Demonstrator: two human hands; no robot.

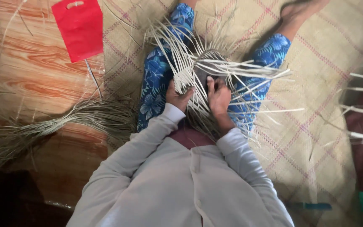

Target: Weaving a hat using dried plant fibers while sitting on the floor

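Fingers of my left hand (178, 96) curl closed around the pale strips at the side of the half-woven basket (202, 69) on my lap; my right hand (218, 95) pinches strips just beside it. Loose strip ends fan out past my knees over the woven mat (316, 138). Left of me lies a bundle of reeds (72, 122) on the wooden floor (30, 63), with a flat red bag (80, 28) beyond it.

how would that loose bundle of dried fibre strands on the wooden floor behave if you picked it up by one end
The bundle of dried fibre strands would probably droop and fan out, since its thin strands already splay at the ends. It looks light for its size, being wispy and loosely gathered. Stray strands might slip free, because nothing visible ties it together on the wooden floor.
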